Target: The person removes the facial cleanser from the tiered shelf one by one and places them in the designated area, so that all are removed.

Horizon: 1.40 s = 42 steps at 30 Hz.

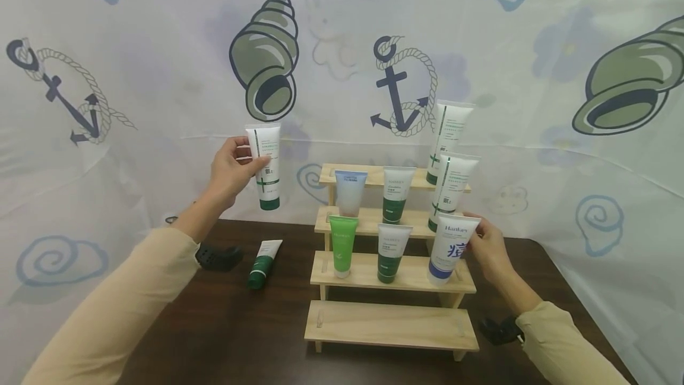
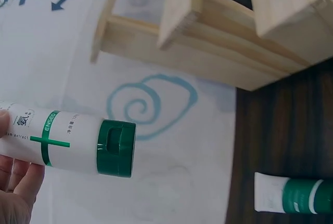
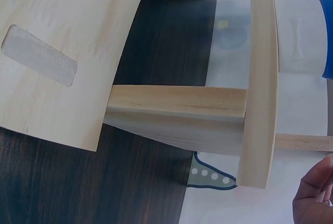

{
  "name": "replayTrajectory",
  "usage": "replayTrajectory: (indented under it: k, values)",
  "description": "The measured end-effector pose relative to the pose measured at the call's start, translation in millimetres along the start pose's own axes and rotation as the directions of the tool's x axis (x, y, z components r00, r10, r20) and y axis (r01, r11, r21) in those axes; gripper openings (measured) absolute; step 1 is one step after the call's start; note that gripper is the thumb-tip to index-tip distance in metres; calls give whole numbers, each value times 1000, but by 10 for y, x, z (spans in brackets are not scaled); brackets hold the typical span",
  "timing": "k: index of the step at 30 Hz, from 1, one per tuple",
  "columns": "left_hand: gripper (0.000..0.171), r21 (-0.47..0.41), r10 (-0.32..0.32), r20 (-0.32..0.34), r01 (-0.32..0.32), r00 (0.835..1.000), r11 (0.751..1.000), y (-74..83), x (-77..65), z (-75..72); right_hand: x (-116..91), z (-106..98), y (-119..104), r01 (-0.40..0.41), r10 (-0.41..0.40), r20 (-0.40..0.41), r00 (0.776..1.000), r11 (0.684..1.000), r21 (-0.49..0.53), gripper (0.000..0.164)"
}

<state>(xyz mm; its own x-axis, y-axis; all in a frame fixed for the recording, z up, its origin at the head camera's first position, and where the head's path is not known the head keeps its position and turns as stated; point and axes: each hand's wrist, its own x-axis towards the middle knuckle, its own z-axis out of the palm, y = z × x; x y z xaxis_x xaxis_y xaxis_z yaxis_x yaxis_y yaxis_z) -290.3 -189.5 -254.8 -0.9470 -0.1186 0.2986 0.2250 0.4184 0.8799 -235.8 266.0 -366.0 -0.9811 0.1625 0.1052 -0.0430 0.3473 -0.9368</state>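
Note:
My left hand (image 1: 233, 170) grips a white tube (image 1: 269, 189) with a green cap, thumb across its front. It is held up in the air left of the wooden rack, cap downward. In the left wrist view the tube's green cap (image 2: 115, 148) points right. My right hand (image 1: 490, 248) holds a white and blue tube (image 1: 453, 245) by its right edge, with part of the fingers hidden behind it. That tube stands cap down on the second step from the bottom. In the right wrist view its white cap (image 3: 299, 34) is at the step's edge, with curled fingers (image 3: 315, 177) nearby.
The stepped wooden rack (image 1: 390, 322) bears several tubes: a green one (image 1: 342, 242), a light blue one (image 1: 350, 192), white-and-green ones (image 1: 394, 248) and tall white ones (image 1: 453, 183). Another white-and-green tube (image 1: 264, 263) lies on the dark table (image 1: 240, 325). A patterned cloth (image 1: 176, 76) hangs behind.

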Motion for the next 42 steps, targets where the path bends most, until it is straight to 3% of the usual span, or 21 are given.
replayTrajectory:
  k: [5,13,20,31,42]
  values:
    - [56,30,-7,40,6,999,1000,-226,-67,-43,-2,-1,17,0,1,15,1000,1000,-11,49]
    - [57,87,-74,88,66,993,994,-597,-164,-71,-12,-4,7,0,0,8,1000,1000,-2,48]
    - [53,143,-108,75,96,991,985,-871,-205,-95,-13,-3,16,-3,4,7,1000,1000,-20,48]
    - [57,255,-175,132,137,976,957,-1196,-284,-177,14,-13,23,28,-29,-7,1000,999,-24,48]
    - [56,392,-197,160,121,967,912,-1421,-303,-209,19,-5,20,20,-20,-3,1000,1000,-14,50]
